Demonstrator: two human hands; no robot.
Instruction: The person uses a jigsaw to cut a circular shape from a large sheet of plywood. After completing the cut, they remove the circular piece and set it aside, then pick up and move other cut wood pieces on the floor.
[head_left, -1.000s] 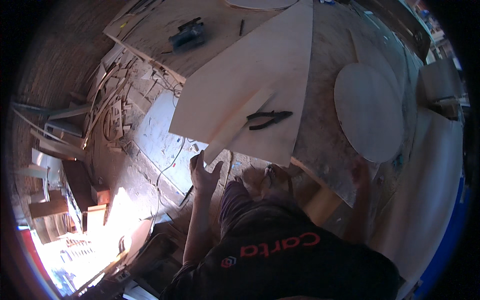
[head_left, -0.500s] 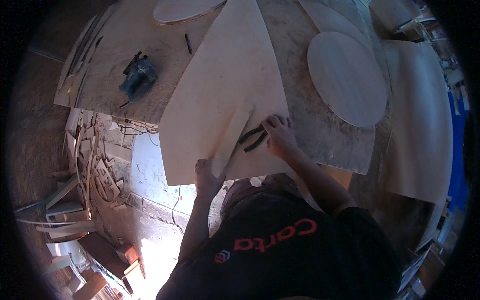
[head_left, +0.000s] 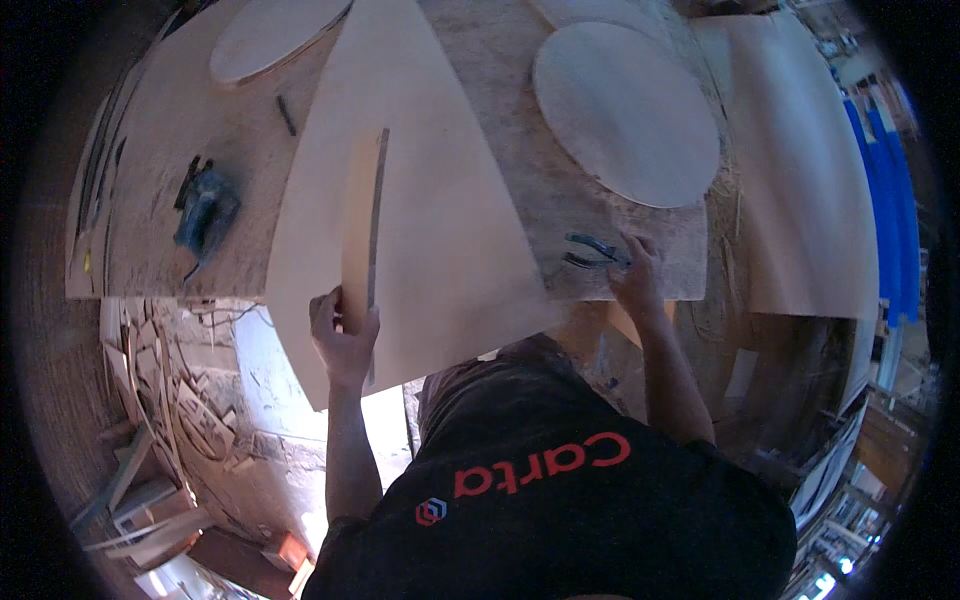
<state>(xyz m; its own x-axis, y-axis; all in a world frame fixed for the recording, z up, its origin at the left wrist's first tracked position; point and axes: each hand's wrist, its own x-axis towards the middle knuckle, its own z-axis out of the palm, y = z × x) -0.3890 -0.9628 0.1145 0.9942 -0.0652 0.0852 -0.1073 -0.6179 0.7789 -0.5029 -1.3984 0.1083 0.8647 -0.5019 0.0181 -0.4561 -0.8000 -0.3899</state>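
My left hand is closed around the lower end of a narrow wooden strip, which stands roughly lengthwise over a large tapered plywood panel. Over the bare tabletop to the right of the panel, my right hand grips a pair of pliers at the head end. The dark handles point left and spread apart. The pliers' jaws are hidden by my fingers.
On the worktable lie a dark power tool, a thin dark stick and oval boards. A curved sheet stands at the right. Wood offcuts are heaped on the floor at lower left.
The view has shifted. My right hand has carried the pliers off the panel to the right. The strip has moved left with my left hand and turned more upright; the panel's near end has swung round.
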